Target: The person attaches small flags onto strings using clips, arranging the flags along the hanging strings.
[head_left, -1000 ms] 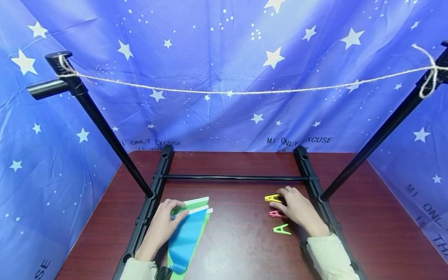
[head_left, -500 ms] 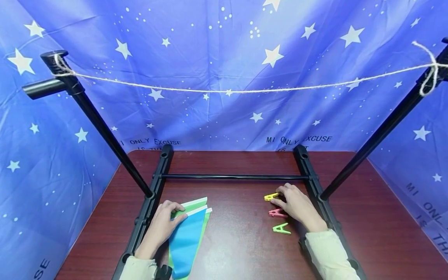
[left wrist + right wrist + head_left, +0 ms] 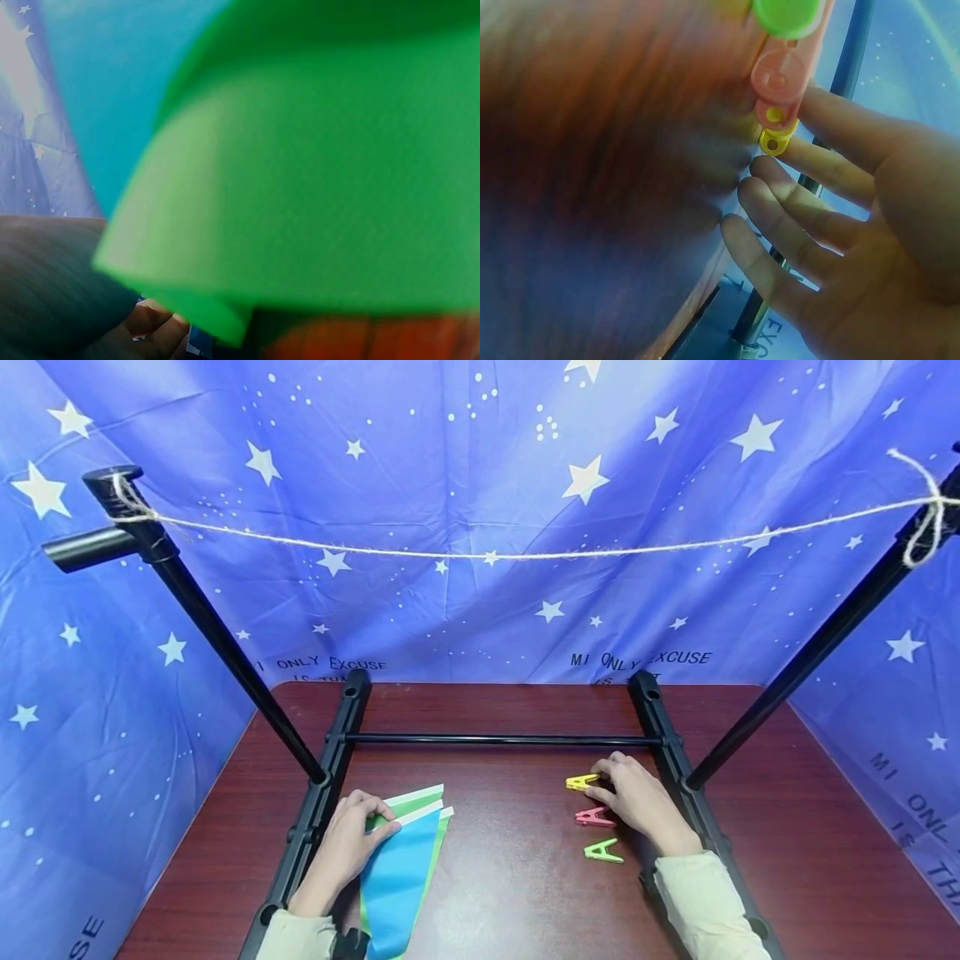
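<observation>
In the head view my left hand [image 3: 352, 835] grips the white-edged top of a small stack of triangular flags, a blue flag [image 3: 397, 877] over green ones [image 3: 435, 847]. A curled green flag [image 3: 315, 172] fills much of the left wrist view, with part of the blue one [image 3: 120, 75] behind. My right hand [image 3: 637, 802] pinches the yellow clothespin [image 3: 580, 782] by its legs between thumb and index finger; the other fingers are spread in the right wrist view. Just nearer lies a pink clothespin [image 3: 592, 817], partly under the hand, then a light green clothespin [image 3: 603, 850].
A black stand frames the table [image 3: 517, 877], with a left post [image 3: 232, 643], a right post [image 3: 817, 652] and a low crossbar [image 3: 502, 740]. White string [image 3: 480, 556] is tied between the post tops. A blue star-printed curtain [image 3: 480, 460] hangs behind.
My right thumb and index finger have closed on the yellow clothespin, whose legs now stand closer together. The left hand keeps its hold on the flags with barely any movement.
</observation>
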`<action>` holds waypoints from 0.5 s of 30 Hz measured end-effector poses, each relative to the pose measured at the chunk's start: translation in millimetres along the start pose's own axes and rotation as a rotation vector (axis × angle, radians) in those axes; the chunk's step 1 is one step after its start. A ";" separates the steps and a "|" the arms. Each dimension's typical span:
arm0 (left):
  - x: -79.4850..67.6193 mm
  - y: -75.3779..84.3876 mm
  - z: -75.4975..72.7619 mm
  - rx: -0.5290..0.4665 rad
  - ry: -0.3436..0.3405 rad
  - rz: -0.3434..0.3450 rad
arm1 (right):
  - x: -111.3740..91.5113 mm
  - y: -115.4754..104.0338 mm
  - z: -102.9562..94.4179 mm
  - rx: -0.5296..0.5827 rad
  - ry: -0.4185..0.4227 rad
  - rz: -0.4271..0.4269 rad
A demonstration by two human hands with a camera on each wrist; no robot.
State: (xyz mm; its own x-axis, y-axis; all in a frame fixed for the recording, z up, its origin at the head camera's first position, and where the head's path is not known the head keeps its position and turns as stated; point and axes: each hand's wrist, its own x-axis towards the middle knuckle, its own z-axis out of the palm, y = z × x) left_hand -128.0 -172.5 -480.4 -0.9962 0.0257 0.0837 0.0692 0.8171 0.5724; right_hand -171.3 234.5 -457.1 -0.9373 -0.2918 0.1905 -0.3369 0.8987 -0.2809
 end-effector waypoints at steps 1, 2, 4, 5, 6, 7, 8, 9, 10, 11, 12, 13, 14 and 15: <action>0.2 0.0 0.0 0.003 0.003 0.008 | 0.4 0.0 -0.4 0.001 0.003 -0.001; 0.4 -0.1 0.1 0.006 0.006 0.011 | 0.7 0.1 -0.4 0.000 0.003 0.000; 0.5 -0.2 -0.2 0.009 0.005 0.018 | 1.3 0.2 -0.8 -0.001 0.002 0.003; 0.5 -0.2 -0.5 0.009 0.005 0.022 | 1.5 0.2 -0.9 -0.002 0.001 0.004; 0.6 0.0 -0.8 0.005 0.000 0.020 | 1.6 -0.1 -1.2 -0.001 0.000 0.008; 0.5 0.1 -1.1 -0.001 -0.004 0.018 | 1.7 -0.3 -1.3 0.000 -0.006 0.013; 0.5 0.1 -1.3 -0.006 -0.009 0.016 | 1.8 -0.6 -1.5 0.005 -0.013 0.018; 0.3 0.1 -1.5 -0.012 -0.015 0.013 | 1.7 -1.0 -2.0 0.012 -0.020 0.019; 0.2 0.1 -1.7 -0.018 -0.021 0.011 | 1.9 -1.7 -2.7 0.019 -0.030 0.026; 0.0 0.1 -1.9 -0.022 -0.026 0.010 | 2.1 -2.6 -3.5 0.027 -0.041 0.031; -0.3 0.2 -2.2 -0.027 -0.030 0.007 | 2.4 -3.7 -4.5 0.034 -0.051 0.036; -0.4 0.2 -2.3 -0.030 -0.033 0.008 | 2.8 -4.7 -5.5 0.040 -0.064 0.041; -0.8 0.3 -2.7 -0.031 -0.034 0.010 | 3.1 -5.9 -6.8 0.045 -0.074 0.046; -1.1 0.6 -3.1 -0.034 -0.034 0.013 | 3.7 -7.2 -8.3 0.045 -0.080 0.049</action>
State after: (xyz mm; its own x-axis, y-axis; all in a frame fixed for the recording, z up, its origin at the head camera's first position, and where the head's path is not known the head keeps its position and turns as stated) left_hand -126.7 -173.8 -477.6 -0.9964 0.0559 0.0635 0.0829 0.7963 0.5991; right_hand -171.6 229.7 -446.7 -0.9563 -0.2745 0.1003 -0.2923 0.8975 -0.3301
